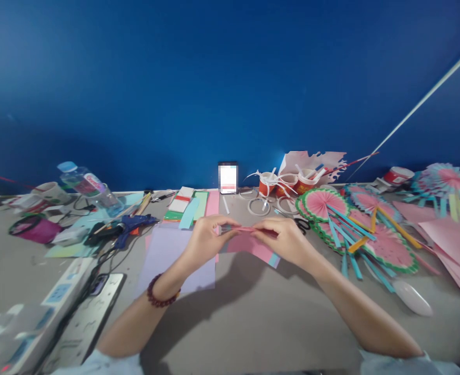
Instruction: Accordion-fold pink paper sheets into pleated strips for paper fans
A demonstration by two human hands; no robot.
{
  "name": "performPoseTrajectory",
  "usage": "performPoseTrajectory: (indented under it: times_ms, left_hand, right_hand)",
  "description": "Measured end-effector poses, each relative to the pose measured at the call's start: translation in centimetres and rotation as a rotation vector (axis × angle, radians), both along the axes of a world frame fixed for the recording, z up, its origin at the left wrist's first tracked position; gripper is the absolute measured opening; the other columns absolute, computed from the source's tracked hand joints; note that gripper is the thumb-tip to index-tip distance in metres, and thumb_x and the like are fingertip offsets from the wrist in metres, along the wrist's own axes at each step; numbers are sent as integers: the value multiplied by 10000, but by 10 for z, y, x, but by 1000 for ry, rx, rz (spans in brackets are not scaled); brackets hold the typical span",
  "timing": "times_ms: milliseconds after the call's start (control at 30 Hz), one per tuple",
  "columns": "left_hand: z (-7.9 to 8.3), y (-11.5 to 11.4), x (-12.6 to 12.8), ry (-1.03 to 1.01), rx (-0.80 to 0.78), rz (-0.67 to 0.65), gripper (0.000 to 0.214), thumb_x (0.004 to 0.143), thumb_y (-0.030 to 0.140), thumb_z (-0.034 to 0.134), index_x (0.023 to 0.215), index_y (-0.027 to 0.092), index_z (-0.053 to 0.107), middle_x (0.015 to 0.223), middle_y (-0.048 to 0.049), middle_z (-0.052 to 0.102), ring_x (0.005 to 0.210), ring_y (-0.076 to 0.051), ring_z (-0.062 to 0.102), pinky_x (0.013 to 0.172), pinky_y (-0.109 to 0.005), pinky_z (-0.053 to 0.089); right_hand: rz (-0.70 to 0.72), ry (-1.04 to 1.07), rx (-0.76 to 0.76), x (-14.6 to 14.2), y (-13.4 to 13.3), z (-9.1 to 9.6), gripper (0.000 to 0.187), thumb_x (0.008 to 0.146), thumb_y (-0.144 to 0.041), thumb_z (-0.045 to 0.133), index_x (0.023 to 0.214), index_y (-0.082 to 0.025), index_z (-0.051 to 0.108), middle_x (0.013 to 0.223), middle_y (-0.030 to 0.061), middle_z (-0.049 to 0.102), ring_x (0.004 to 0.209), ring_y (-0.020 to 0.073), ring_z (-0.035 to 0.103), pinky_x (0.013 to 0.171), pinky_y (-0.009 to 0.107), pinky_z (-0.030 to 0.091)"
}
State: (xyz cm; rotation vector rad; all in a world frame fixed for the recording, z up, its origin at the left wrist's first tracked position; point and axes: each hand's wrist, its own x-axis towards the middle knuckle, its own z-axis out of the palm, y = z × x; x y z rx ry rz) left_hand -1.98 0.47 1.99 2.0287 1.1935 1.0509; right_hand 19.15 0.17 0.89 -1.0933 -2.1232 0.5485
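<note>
Between my two hands is a sheet of pink paper [247, 244] with a light blue strip along its right end. Its upper edge is pinched into a narrow fold. My left hand [209, 235] grips the fold's left end between thumb and fingers, and a beaded bracelet sits on that wrist. At the right end of the same fold, my right hand [279, 237] pinches with thumb and fingertips. The sheet's lower part hangs toward me over the grey table. A lilac sheet [175, 255] lies beneath my left hand and forearm.
Pleated watermelon fans [326, 205] and blue paper strips lie right, near a white spoon-shaped piece [411, 298]. Red cups [267, 183] and tape rolls [258, 207] stand behind. Leftward are a glue gun [134, 225], a tilted bottle [87, 182], a power strip [64, 291] and a phone [97, 307].
</note>
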Motion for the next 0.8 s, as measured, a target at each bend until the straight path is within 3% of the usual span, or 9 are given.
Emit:
performPoseTrajectory:
  times_ms: [267,500,700,800]
  left_hand:
    - [-5,-3,-1,23,-12,10,236,771,409,673,905,224,730,824,-24,733,725,-175,681,603,-224,531]
    - [-1,1,-5,35,-33,28,220,754,377,696,910,227,734,776,-4,722,686,-135,636,626,-204,504]
    - [0,1,-3,-7,-27,62,203,755,365,694,874,206,738,718,-9,725,634,-133,639,589,-200,505]
    - [0,0,-1,2,5,60,186,760,346,691,874,206,738,756,-14,735,642,-141,650,600,-208,518]
  right_hand:
    - [24,-153,84,-3,1,0,235,928,-285,486,954,-250,717,801,14,739,703,151,630,768,290,419]
    - [-90,-80,26,-3,0,-5,179,869,-237,548,853,-225,726,792,24,734,703,156,642,647,248,445]
    - [-85,-15,-77,-6,-2,0,187,847,-244,546,825,-208,728,749,13,728,617,132,617,570,218,430]
    - [-56,-9,-141,-8,-3,2,200,851,-269,540,902,-213,726,751,6,725,603,127,596,547,212,418]
